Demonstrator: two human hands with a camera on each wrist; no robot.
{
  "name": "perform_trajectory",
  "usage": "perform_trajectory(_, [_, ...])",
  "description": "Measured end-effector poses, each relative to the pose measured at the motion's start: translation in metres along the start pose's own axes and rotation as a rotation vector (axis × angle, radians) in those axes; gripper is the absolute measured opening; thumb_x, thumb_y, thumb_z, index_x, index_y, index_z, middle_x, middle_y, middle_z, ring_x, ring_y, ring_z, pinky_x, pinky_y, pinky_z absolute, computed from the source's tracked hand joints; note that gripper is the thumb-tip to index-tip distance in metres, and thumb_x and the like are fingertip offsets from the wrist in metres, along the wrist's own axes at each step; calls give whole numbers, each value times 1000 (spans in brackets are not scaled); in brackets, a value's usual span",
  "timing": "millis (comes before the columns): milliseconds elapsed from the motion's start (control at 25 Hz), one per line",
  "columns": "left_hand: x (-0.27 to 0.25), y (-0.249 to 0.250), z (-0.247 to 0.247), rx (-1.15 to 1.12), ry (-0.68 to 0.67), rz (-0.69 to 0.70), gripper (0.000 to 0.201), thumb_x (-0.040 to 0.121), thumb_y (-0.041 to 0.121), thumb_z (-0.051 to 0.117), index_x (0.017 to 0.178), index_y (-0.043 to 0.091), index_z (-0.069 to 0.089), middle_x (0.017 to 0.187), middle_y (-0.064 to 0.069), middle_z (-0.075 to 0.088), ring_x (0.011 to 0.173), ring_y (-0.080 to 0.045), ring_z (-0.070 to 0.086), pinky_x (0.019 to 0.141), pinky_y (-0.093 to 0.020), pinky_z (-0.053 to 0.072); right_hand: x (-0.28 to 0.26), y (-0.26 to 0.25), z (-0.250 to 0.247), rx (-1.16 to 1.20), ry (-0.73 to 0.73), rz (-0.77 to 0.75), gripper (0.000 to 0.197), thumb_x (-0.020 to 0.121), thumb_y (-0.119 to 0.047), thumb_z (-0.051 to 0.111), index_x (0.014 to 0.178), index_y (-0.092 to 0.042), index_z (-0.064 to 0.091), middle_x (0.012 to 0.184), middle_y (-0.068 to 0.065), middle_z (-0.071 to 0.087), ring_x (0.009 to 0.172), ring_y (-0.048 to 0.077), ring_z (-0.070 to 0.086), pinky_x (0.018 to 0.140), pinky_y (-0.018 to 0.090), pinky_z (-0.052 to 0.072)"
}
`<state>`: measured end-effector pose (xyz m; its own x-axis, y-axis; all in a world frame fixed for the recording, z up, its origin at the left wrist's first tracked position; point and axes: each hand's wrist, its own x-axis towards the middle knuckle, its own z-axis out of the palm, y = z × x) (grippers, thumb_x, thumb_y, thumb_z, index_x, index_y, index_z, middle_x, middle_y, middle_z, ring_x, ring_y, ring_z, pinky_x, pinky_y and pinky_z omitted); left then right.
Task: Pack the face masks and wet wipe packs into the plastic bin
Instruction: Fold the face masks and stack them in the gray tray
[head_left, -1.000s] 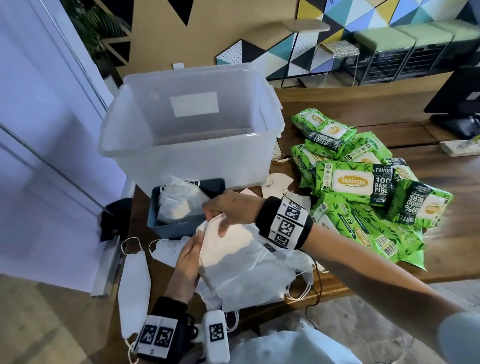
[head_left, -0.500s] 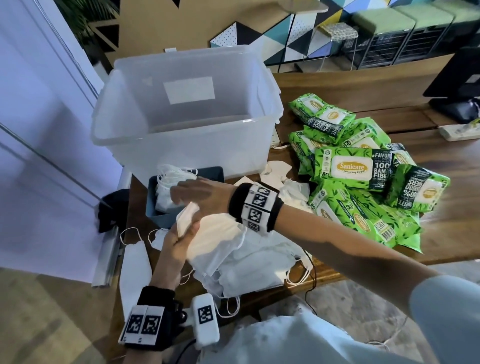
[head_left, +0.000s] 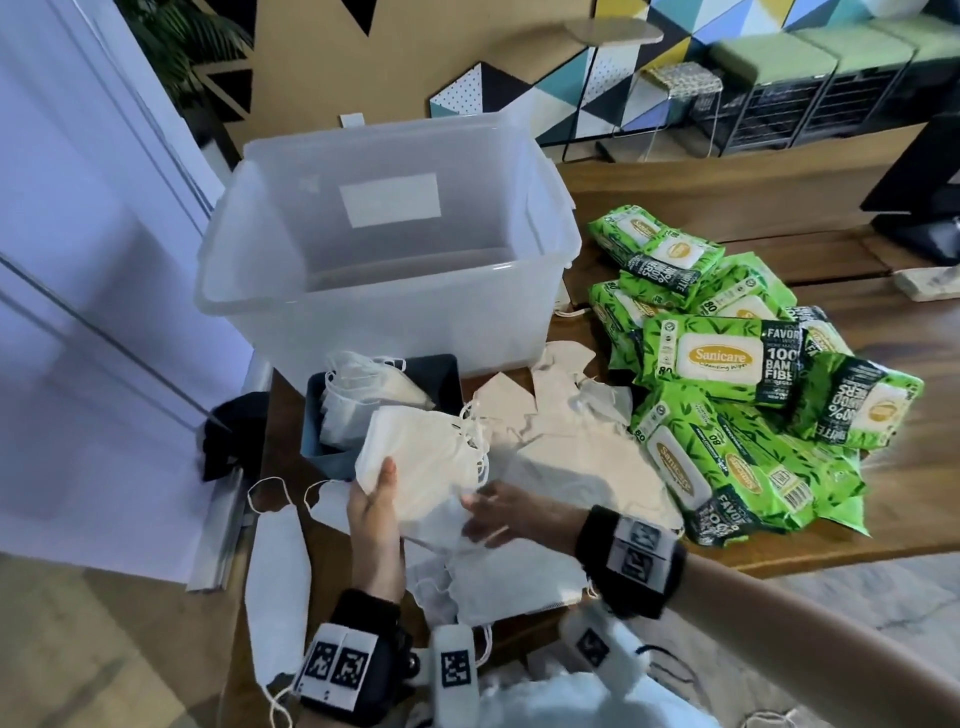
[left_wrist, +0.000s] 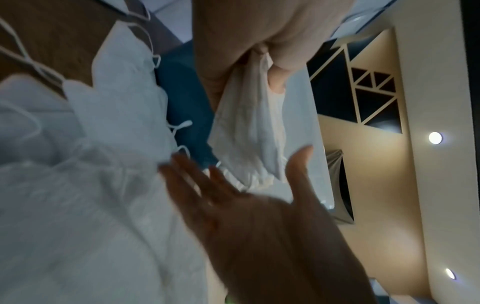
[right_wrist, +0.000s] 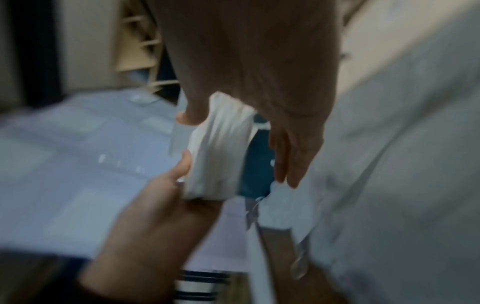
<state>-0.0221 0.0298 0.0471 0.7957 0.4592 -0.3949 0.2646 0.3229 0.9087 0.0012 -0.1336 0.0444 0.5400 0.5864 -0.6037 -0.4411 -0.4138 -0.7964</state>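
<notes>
My left hand (head_left: 382, 483) grips a stack of white face masks (head_left: 421, 457) from below, thumb on top, tilted up over the near table edge. In the left wrist view the left hand (left_wrist: 259, 61) pinches the stack's (left_wrist: 249, 127) end. My right hand (head_left: 483, 514) reaches at the stack's near-right side with straight, spread fingers; its picture is blurred. The right wrist view shows the stack (right_wrist: 221, 154) between the right hand's thumb and fingers. The clear plastic bin (head_left: 363, 312) stands behind, looking empty. Green wet wipe packs (head_left: 722, 358) lie heaped at the right.
A dark blue tray (head_left: 441, 374) with more masks sits in front of the bin. Loose masks (head_left: 571, 457) cover the table between tray and wipes. One mask (head_left: 278, 577) hangs over the table's left edge. A black monitor base (head_left: 919, 176) stands far right.
My right hand left the top of the stack and drew back to its near-right side, fingers straightened. The left hand keeps the stack, now raised and tilted.
</notes>
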Motion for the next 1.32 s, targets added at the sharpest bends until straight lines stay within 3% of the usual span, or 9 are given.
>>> perform_trajectory(80, [-6,-11,8,38,-21,-11,45,96,34,47,132,6,47,123,-14,60,107,-28,60,90,-38,50,20,-5,7,580,18,-113,56,88,-40,56,128,-2,49,122,15,58,108,25,59,101,36,44])
perform_trajectory(160, [-8,-20,10,80,-39,-15,50,95,42,44,135,12,43,126,-13,59,113,-28,57,99,-45,45,32,-8,11,807,62,-223,39,90,-20,57,125,-5,53,119,10,62,105,21,62,97,33,48])
perform_trajectory(240, [-9,-25,7,97,-54,-30,47,96,42,42,133,12,42,125,-11,59,114,-27,56,99,-45,44,32,-5,13,781,111,-269,27,91,-9,56,117,-4,58,109,7,68,97,18,66,88,29,53])
perform_trajectory(400, [-11,-28,-7,92,-77,-72,30,96,27,47,121,11,51,119,-14,62,105,-24,59,82,-31,47,33,15,8,813,148,-198,44,81,-18,69,121,-4,59,120,13,63,113,30,58,99,41,46])
perform_trajectory(560, [-14,-25,-16,74,-78,-87,23,95,23,51,114,11,54,112,-13,64,94,-21,62,77,-32,50,35,5,-9,906,350,-229,37,76,-4,69,112,0,63,106,16,64,88,26,60,75,31,52])
perform_trajectory(720, [-11,-18,-16,98,-61,-32,60,71,35,77,123,16,53,110,-6,66,101,-25,63,86,-46,53,33,-4,-1,857,374,-218,21,82,2,64,103,2,65,86,9,67,72,19,62,61,25,54])
perform_trajectory(920, [-10,-6,-13,55,4,24,41,76,11,75,112,17,57,97,1,67,90,-20,65,74,-34,54,31,-14,-13,760,535,-293,16,81,7,61,74,-7,58,70,9,68,59,16,62,55,21,50])
perform_trajectory(1200, [-5,-6,-21,82,-7,-13,25,76,10,74,93,22,61,89,2,68,77,-16,66,61,-28,57,28,-17,-18,1069,319,-284,18,88,8,46,89,-10,48,68,7,58,55,15,62,61,25,54])
perform_trajectory(1320, [-4,-8,-34,96,12,-69,24,77,11,74,96,18,60,84,0,67,73,-17,65,58,-28,55,23,5,-15,531,352,-330,29,85,11,55,104,-10,48,85,7,61,73,14,62,67,21,54])
